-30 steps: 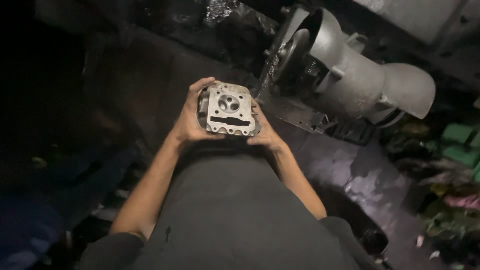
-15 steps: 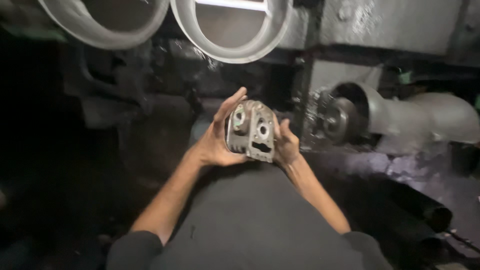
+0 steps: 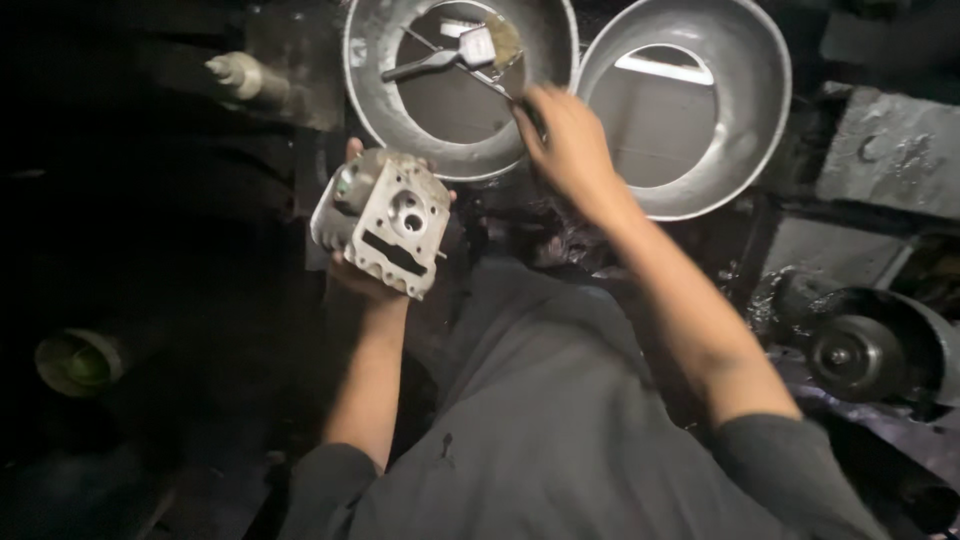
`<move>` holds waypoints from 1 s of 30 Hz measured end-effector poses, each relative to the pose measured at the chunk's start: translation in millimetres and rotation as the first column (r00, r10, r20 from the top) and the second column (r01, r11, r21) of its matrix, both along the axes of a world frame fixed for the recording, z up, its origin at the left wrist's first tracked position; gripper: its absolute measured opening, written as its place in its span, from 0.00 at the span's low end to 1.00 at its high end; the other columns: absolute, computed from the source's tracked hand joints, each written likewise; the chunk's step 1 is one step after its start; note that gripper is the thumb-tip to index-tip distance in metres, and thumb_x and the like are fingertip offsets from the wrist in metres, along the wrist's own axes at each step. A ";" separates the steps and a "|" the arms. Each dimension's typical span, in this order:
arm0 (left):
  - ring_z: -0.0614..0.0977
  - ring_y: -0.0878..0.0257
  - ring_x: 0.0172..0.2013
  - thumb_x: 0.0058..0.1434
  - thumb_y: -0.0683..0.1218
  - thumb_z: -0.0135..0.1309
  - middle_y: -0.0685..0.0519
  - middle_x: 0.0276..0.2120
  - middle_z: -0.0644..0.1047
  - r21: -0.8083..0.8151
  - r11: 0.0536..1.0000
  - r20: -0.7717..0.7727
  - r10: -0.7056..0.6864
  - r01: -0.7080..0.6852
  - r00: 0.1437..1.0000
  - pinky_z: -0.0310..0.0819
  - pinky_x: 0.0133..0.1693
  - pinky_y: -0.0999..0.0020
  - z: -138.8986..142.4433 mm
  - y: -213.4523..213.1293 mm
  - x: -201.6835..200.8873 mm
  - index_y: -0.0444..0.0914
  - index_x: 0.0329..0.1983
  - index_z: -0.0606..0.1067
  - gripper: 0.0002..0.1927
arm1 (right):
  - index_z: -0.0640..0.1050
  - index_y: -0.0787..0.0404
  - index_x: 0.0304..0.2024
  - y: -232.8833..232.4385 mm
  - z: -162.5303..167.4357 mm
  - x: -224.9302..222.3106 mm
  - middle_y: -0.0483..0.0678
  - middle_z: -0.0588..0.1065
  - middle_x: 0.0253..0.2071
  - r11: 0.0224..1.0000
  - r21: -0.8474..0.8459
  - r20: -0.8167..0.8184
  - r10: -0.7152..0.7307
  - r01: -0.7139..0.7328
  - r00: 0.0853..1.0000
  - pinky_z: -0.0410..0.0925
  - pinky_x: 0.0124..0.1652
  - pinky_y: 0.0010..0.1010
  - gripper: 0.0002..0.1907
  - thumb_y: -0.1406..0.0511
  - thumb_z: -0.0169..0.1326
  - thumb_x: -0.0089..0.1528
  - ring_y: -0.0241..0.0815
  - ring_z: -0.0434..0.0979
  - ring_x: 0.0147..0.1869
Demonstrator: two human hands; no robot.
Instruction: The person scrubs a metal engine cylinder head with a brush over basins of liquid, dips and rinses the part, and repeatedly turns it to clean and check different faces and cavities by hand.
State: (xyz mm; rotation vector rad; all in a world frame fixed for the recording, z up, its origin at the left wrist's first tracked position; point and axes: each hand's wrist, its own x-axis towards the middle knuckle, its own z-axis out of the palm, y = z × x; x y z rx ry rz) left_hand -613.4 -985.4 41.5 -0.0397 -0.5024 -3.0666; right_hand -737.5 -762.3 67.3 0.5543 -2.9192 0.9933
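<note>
My left hand [image 3: 362, 276] holds a grey cast-metal engine part [image 3: 385, 220] with round ports and a slot, tilted, in front of my chest. My right hand [image 3: 566, 140] reaches forward over the rim of the left metal basin [image 3: 365, 70], with its fingers closed on the thin handle of a brush [image 3: 482, 50] that lies across the basin. The brush has a metal ferrule and pale bristles.
A second round metal basin [image 3: 760, 110] stands to the right of the first. A grinder-like machine with a round wheel [image 3: 850, 355] sits at the right. A pale cylinder [image 3: 240, 75] lies at upper left. A dark, greasy floor surrounds me.
My right hand has let go of the engine part and reached forward to the brush in the left basin. My left hand alone now holds the part. My view has moved toward the basins.
</note>
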 end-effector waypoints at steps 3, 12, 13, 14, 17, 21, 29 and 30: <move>0.65 0.39 0.69 0.53 0.61 0.71 0.43 0.69 0.63 0.068 0.998 -0.020 0.013 -0.011 1.000 0.60 0.68 0.28 8.0 -2.9 -9.3 0.48 0.81 0.45 0.62 | 0.76 0.59 0.56 -38.1 -9.7 -51.5 0.56 0.76 0.51 0.981 0.192 -0.049 0.043 -0.033 0.998 0.70 0.46 0.48 0.23 0.67 0.61 0.57 0.59 0.75 0.52; 0.61 0.36 0.71 0.54 0.59 0.70 0.38 0.70 0.61 0.153 0.986 -0.144 -0.041 0.064 0.989 0.56 0.69 0.28 50.6 49.5 8.8 0.45 0.82 0.46 0.61 | 0.77 0.59 0.56 -72.5 20.4 -75.1 0.60 0.67 0.65 0.773 0.591 -0.214 0.426 -0.231 0.879 0.65 0.54 0.50 0.17 0.64 0.51 0.65 0.57 0.65 0.68; 0.61 0.36 0.72 0.54 0.59 0.70 0.37 0.70 0.61 0.153 0.986 -0.155 -0.042 0.066 0.987 0.55 0.69 0.28 54.3 51.3 11.6 0.45 0.82 0.46 0.61 | 0.78 0.60 0.55 -69.8 25.7 -73.9 0.60 0.67 0.65 0.761 0.602 -0.225 0.453 -0.242 0.863 0.65 0.53 0.51 0.17 0.64 0.52 0.64 0.56 0.66 0.67; 0.60 0.35 0.72 0.54 0.59 0.70 0.37 0.71 0.61 0.150 0.986 -0.168 -0.046 0.071 0.985 0.55 0.69 0.28 57.3 51.9 13.8 0.45 0.82 0.46 0.61 | 0.78 0.61 0.54 -67.4 31.3 -73.2 0.60 0.67 0.65 0.748 0.613 -0.234 0.478 -0.253 0.846 0.66 0.53 0.51 0.17 0.64 0.52 0.63 0.55 0.67 0.66; 0.59 0.34 0.72 0.54 0.58 0.70 0.35 0.71 0.60 0.137 0.988 -0.183 -0.046 0.072 0.982 0.53 0.69 0.28 61.0 52.9 17.3 0.44 0.82 0.46 0.60 | 0.76 0.61 0.56 -61.3 45.9 -67.9 0.64 0.66 0.62 0.766 0.517 -0.118 0.506 -0.382 0.854 0.64 0.50 0.56 0.26 0.59 0.55 0.56 0.60 0.65 0.63; 0.58 0.34 0.73 0.56 0.58 0.69 0.34 0.71 0.60 0.122 0.991 -0.214 -0.034 0.061 0.976 0.51 0.69 0.27 59.0 56.1 21.8 0.44 0.83 0.46 0.59 | 0.76 0.55 0.56 -61.6 56.5 -65.9 0.54 0.67 0.67 0.593 0.682 -0.008 0.592 -0.429 0.806 0.64 0.61 0.53 0.17 0.63 0.52 0.64 0.51 0.65 0.71; 0.57 0.39 0.75 0.63 0.61 0.60 0.41 0.75 0.59 0.099 0.991 -0.301 -0.060 0.094 0.952 0.46 0.72 0.28 50.7 53.7 31.1 0.43 0.84 0.47 0.54 | 0.76 0.58 0.57 -54.4 37.0 -69.1 0.54 0.73 0.56 0.684 0.628 -0.138 0.567 -0.371 0.812 0.69 0.51 0.48 0.15 0.64 0.47 0.69 0.51 0.73 0.61; 0.57 0.39 0.75 0.63 0.61 0.60 0.41 0.75 0.59 0.103 0.990 -0.295 -0.058 0.092 0.954 0.46 0.72 0.28 49.1 52.7 30.9 0.43 0.84 0.48 0.53 | 0.77 0.56 0.56 -52.4 35.9 -69.5 0.54 0.73 0.56 0.671 0.637 -0.128 0.578 -0.380 0.806 0.69 0.52 0.48 0.15 0.64 0.48 0.68 0.51 0.73 0.62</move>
